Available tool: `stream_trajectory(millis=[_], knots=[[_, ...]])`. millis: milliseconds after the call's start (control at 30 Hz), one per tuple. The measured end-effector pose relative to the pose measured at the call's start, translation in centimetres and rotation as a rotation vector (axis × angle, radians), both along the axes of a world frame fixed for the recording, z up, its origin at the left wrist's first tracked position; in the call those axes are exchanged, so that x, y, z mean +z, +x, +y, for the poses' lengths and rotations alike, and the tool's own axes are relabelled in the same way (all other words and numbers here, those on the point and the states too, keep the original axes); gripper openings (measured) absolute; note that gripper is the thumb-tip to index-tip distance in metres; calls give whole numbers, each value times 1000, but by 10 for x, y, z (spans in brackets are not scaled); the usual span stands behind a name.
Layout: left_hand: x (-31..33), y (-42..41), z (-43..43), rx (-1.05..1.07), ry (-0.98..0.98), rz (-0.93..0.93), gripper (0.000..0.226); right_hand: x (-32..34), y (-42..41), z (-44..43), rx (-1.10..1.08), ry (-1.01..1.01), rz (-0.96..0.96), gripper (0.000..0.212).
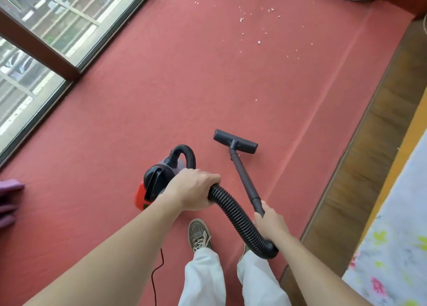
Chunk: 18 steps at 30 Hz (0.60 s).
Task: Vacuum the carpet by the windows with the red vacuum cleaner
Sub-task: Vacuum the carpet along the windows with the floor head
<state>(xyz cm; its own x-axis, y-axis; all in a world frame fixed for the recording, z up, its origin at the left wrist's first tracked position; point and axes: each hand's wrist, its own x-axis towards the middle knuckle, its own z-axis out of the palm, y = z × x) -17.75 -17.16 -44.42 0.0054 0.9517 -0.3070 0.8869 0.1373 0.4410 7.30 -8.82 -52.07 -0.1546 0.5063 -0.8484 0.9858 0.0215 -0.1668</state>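
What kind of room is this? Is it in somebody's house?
Most likely a room in someone's home, maybe a bedroom. A pinkish-red carpet runs along tall windows. A flowered sheet, like bedding, lies at the right edge. A small red vacuum cleaner is in use.

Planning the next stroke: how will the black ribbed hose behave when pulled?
The black ribbed hose probably flexes easily; it curves sharply below the right hand. Likely springy, not limp: its arch stands unsupported beyond the left hand.
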Motion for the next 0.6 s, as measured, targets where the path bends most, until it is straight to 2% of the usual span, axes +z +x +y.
stream_trajectory(millis=[233, 467, 600], knots=[[-14, 0, -18, -61, -66, 35, 21, -9, 1, -33, 59, -80, -38, 45], [-9, 5, 13, -94, -62, 1, 18, -10, 13, -20, -175, -55, -110, 41], [-7, -6, 24, -48, -35, -13, 17, -11, -9, -10, -211, -65, -115, 45]])
